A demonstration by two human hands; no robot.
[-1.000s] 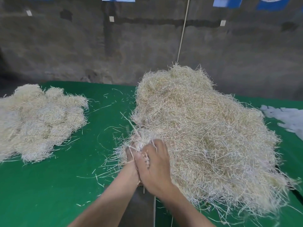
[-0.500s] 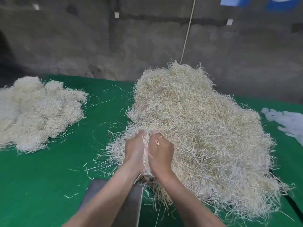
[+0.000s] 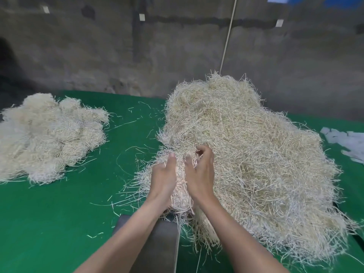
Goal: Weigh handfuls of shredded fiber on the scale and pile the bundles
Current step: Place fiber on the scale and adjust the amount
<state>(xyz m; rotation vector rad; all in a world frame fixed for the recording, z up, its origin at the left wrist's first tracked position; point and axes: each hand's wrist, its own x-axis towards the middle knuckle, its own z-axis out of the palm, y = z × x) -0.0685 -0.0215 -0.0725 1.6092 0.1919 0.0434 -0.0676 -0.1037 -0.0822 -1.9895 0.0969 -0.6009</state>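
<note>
Cupping a handful of fiber (image 3: 181,188) between them, both hands work at the near left edge of the big heap (image 3: 256,154) of shredded fiber. The right hand (image 3: 200,174) lies on the heap side of the handful. Its fingers (image 3: 201,150) curl over the top strands, so its grip is clamped on the handful. The left hand (image 3: 164,178) presses its palm against the handful's outer side, away from the heap, with the thumb (image 3: 172,157) straight along the strands. Its other fingers are buried in fiber, so I cannot tell whether that grip is closed. The handful touches the heap and merges with it, and strands hang from its near end.

Just in front of the heap's near left edge, under the left forearm, sits the flat grey scale (image 3: 157,245), with loose strands trailing over its far edge. Well to the left of the heap, on the green desk (image 3: 49,223), lies the pile of bundles (image 3: 49,134), paler and clumped. To the right of the heap, white scraps (image 3: 348,142) lie on the desk. Behind the heap a pale cord (image 3: 228,36) runs up a grey wall (image 3: 98,56).
</note>
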